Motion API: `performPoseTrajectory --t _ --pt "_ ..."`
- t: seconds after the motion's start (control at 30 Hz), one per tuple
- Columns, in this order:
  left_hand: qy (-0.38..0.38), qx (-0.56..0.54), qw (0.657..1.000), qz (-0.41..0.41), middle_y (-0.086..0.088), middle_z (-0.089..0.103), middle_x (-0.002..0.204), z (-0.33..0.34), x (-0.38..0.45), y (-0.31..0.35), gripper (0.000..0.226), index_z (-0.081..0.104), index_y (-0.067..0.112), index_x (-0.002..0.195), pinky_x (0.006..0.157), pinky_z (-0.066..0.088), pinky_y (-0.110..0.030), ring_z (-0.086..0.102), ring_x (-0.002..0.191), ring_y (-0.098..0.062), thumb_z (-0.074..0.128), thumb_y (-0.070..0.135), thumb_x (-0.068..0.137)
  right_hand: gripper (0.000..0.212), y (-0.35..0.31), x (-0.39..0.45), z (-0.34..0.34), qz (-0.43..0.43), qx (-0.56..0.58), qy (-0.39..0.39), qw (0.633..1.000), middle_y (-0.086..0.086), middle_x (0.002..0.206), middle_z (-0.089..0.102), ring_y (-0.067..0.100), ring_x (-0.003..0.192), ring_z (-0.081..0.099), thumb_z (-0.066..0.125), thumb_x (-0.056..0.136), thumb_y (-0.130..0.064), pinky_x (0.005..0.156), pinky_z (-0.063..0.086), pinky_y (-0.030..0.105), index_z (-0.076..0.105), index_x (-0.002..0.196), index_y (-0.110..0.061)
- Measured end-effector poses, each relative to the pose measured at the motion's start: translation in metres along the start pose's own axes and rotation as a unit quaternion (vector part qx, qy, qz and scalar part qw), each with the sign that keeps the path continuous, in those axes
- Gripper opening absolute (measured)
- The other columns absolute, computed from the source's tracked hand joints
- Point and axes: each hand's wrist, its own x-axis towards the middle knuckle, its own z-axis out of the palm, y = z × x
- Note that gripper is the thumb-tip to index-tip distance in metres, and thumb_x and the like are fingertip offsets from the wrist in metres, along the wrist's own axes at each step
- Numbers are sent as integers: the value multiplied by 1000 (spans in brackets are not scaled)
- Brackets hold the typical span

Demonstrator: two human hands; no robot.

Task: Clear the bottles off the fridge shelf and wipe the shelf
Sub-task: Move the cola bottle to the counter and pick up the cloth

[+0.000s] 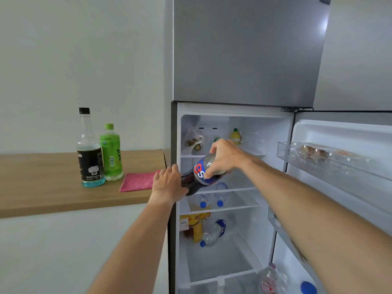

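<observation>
A large cola bottle [201,174] with a blue, red and white label is tilted at the front of the open fridge, over the middle shelf [235,188]. My right hand [224,158] grips its upper part. My left hand [168,183] holds its dark base by the fridge's left edge. Two bottles stand on the wooden counter [42,187] to the left: a tall clear bottle [90,151] with a black cap and blue liquid, and a green bottle [111,152]. A pink cloth [137,181] lies beside them.
Small blue-capped bottles [212,201] lie under the middle shelf. A lying water bottle [213,232] and yellow packs sit lower down. The top shelf holds a bag [194,141] and a yellow bottle [235,136]. The open door [339,166] on the right carries racks with more bottles [269,276].
</observation>
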Motion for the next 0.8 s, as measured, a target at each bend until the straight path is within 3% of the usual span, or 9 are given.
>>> performPoseTrajectory --t 0.1,0.2,0.3,0.4,0.53,0.63,0.73,0.8 --pt "17 -33 999 11 -7 61 126 -4 -6 -15 81 39 11 136 99 44 -40 57 120 -31 77 45 72 76 -20 1 -14 -13 0 -54 998 3 100 62 15 54 68 98 45 -38 39 51 26 63 108 -14" --pt "-14 -74 997 15 -6 62 127 -7 -5 -27 103 32 15 145 101 46 -42 58 120 -31 80 55 63 79 -36 3 -26 -29 3 -86 996 -2 98 61 12 43 67 98 47 -40 41 51 27 64 113 -13" --pt "-36 -156 987 26 2 66 118 -7 -7 -34 93 45 22 133 92 54 -37 63 108 -22 86 52 54 76 -53 5 -36 -40 23 -105 993 3 96 69 19 62 75 98 43 -40 47 58 33 68 107 -14" --pt "10 -229 973 11 12 69 103 -8 -9 -45 81 54 26 118 73 52 -19 67 96 -14 89 41 47 72 -72 12 -37 -50 33 -137 989 5 99 74 32 81 77 97 36 -42 59 64 48 73 99 -18" --pt "84 -231 969 -39 7 71 100 -16 -16 -66 71 54 23 115 79 58 -39 68 93 -21 81 42 52 86 -99 27 -28 -74 59 -146 985 3 111 68 29 92 74 99 41 -37 60 64 40 66 118 -18" --pt "130 -217 963 -90 4 69 99 -23 -18 -85 70 52 21 113 82 56 -42 66 93 -25 79 49 55 101 -121 42 -16 -74 155 -142 975 5 116 57 26 103 66 101 52 -22 57 58 29 46 137 -19" --pt "161 -221 950 -150 4 64 97 -29 -12 -108 67 49 19 111 84 52 -41 63 94 -27 81 43 57 87 -142 65 8 -70 250 -123 958 10 102 57 27 96 58 100 56 -21 62 48 33 49 125 -8" --pt "185 -240 932 -196 6 59 93 -29 -7 -125 63 48 20 107 85 49 -42 59 91 -26 81 43 58 89 -153 79 30 -79 223 -109 965 20 104 65 24 97 58 98 56 -33 71 46 35 52 122 5"
